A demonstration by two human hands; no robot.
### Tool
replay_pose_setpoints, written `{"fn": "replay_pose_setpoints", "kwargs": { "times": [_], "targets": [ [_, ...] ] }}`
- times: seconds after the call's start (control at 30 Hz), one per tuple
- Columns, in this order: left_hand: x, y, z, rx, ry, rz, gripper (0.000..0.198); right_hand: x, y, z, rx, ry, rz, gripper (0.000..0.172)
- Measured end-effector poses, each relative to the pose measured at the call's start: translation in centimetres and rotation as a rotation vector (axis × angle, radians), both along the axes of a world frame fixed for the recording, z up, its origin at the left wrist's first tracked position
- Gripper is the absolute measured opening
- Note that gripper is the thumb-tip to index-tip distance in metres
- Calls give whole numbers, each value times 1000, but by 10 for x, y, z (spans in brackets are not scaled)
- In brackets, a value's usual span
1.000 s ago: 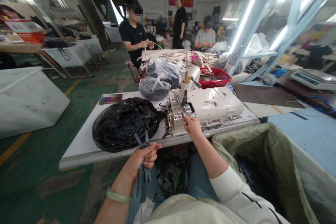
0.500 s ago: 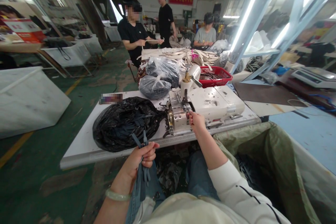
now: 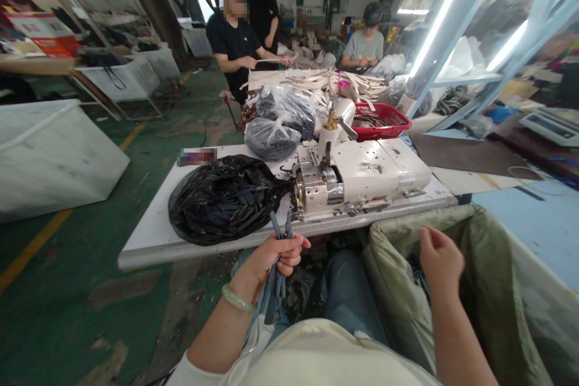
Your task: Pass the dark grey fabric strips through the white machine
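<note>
My left hand (image 3: 281, 253) is closed around several dark blue-grey straps (image 3: 272, 294), whose ends poke out above the fist and dangle below it. It is in front of the white table's near edge. My right hand (image 3: 441, 260) hovers over the mouth of a green fabric sack (image 3: 491, 247), fingers curled together; what they hold, if anything, is hidden. Beyond both hands stands a cream strap-working machine (image 3: 384, 169) with a metal head. Left of it, an open black plastic bag (image 3: 194, 205) contains more blue-grey straps (image 3: 244, 196).
Clear bags of dark material (image 3: 274, 139) sit behind the machine, beside a red basket (image 3: 384, 126) and a pile of pale strips (image 3: 312, 79). Several co-workers are at the back. A white bin (image 3: 58, 163) is at left, a blue tabletop (image 3: 520, 217) at right.
My right hand has left the machine's head and moved right, over the green sack. My left hand still grips the straps. The view has shifted a little.
</note>
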State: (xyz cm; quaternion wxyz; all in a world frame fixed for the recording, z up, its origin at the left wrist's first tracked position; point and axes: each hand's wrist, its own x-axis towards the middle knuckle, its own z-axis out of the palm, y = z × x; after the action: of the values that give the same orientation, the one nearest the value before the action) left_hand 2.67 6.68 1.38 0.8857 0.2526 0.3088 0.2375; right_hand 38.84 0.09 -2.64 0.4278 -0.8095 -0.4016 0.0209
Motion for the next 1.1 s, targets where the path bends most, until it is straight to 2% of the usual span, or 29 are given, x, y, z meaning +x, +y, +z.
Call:
{"fn": "replay_pose_setpoints", "kwargs": {
  "times": [0.07,0.13,0.2,0.3,0.4,0.5,0.6,0.77,0.97,1.1],
  "targets": [
    [16,-3,1,0,-3,-80,19,-63,18,14,-1,530,435,46],
    [28,-7,1,-13,20,-141,15,-127,35,21,-49,936,784,41],
    [30,-10,-1,-33,45,-152,10,-176,46,23,-129,1130,936,33],
    [12,-12,-4,-68,13,-92,9,-208,54,23,-130,1313,900,31],
    [-15,-13,-4,-72,-31,-38,15,-205,63,25,-79,1563,769,23],
    [-31,-13,-3,-61,-18,12,25,-196,70,27,-82,1671,706,18],
    [-26,-13,-3,-45,10,48,29,-194,72,27,-80,1665,705,18],
    [-5,-9,-5,-16,70,142,23,-197,68,22,-72,1629,771,24],
    [2,-7,-7,33,142,94,30,-197,69,19,-63,1648,774,29],
    [1,-8,-8,74,193,87,25,-200,73,18,-37,1687,796,31]
  ]
}}
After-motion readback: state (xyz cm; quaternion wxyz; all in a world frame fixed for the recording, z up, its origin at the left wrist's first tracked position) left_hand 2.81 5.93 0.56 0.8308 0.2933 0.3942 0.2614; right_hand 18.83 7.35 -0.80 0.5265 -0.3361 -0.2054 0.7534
